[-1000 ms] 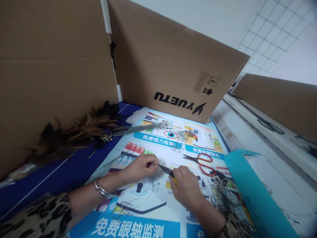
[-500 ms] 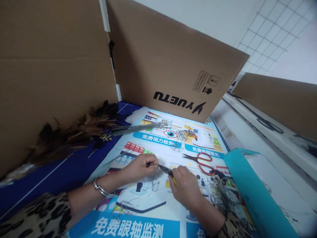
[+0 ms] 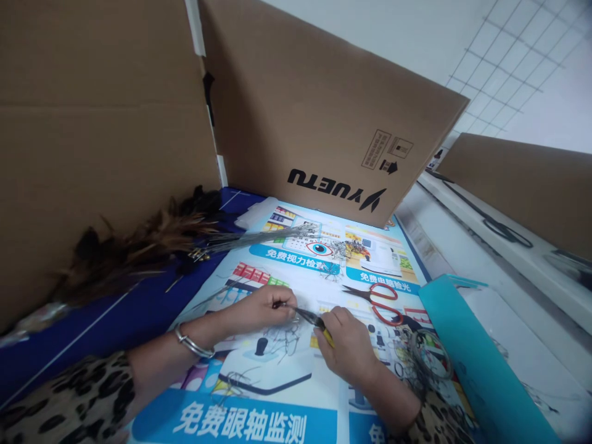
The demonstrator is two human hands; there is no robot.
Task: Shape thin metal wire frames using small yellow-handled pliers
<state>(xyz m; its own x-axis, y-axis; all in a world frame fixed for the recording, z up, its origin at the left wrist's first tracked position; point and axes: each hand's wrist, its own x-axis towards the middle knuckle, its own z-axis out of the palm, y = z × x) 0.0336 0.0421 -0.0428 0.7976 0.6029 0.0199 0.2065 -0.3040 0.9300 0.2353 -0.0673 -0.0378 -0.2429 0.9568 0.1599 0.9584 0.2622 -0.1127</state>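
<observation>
While curled L hand (image 3: 259,310) pinches sm. dark pc (image 3: 277,304), R hand (image 3: 350,346) grips pliers (image 3: 316,320), angled twd L.

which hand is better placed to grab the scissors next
Probably the right hand: it is nearer the scissors, though it holds the pliers. The left hand is farther off, near the pliers' tips.

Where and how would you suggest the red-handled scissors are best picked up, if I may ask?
Probably by the red handle loops, coming from the person's right: the scissors lie on the printed sheet with dark blades pointing left and loops facing right. The right hand holds pliers, so it would likely need freeing first.
</observation>
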